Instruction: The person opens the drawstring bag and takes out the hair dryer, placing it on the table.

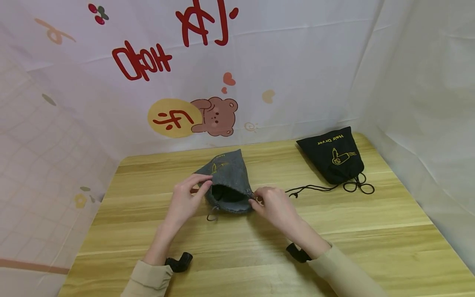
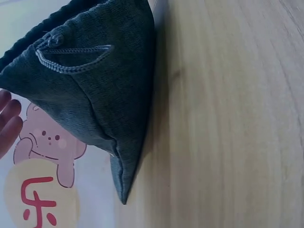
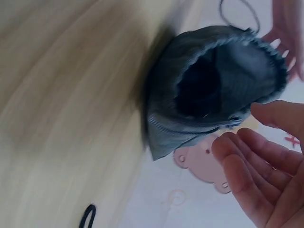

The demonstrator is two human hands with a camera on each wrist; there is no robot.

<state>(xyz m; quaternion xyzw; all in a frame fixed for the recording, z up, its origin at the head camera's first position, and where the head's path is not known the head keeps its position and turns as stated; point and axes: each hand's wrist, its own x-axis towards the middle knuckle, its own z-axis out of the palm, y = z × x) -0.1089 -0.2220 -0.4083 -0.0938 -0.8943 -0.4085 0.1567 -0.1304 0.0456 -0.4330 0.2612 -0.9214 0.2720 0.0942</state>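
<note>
A grey drawstring pouch (image 1: 231,173) with a yellow hair dryer print lies on the table, its mouth gaping toward me. Its inside is dark; I cannot tell what it holds. My left hand (image 1: 187,196) is at the left side of the mouth, fingers extended; in the left wrist view only fingertips (image 2: 9,121) show, apart from the cloth. At the right corner of the mouth is my right hand (image 1: 276,206). The right wrist view shows its thumb at the pouch rim (image 3: 240,121), with the fingers relaxed and spread from it. A cord loop (image 2: 73,59) hangs from the pouch.
A black drawstring pouch (image 1: 330,156) marked "Hair Dryer" lies at the back right, its black cord (image 1: 315,187) trailing left. Black wrist cameras (image 1: 179,262) sit under both wrists. White printed cloth (image 1: 297,62) hangs behind the wooden table (image 1: 237,251) and at its sides.
</note>
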